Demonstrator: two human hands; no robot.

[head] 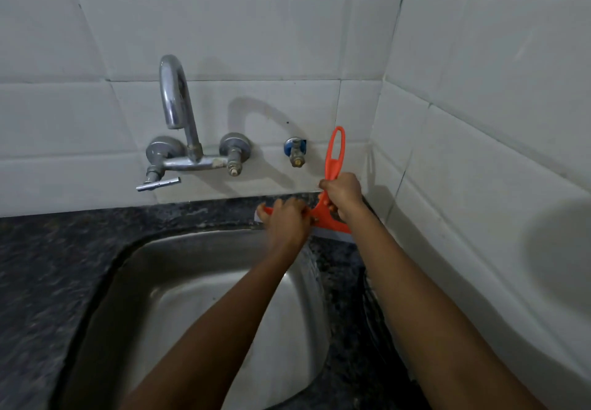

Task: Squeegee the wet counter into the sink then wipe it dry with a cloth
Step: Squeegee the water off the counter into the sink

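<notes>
Orange squeegee (330, 221) on speckled counter (48, 265)

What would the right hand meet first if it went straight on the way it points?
Probably the white tiled back wall, just behind the orange plastic squeegee that the right hand grips; depth is unclear.

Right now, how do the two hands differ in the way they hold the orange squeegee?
The left hand grips the squeegee on its wide blade end, low by the sink rim; the right hand wraps the upright handle, higher and farther right. Both are curled round it.
</notes>
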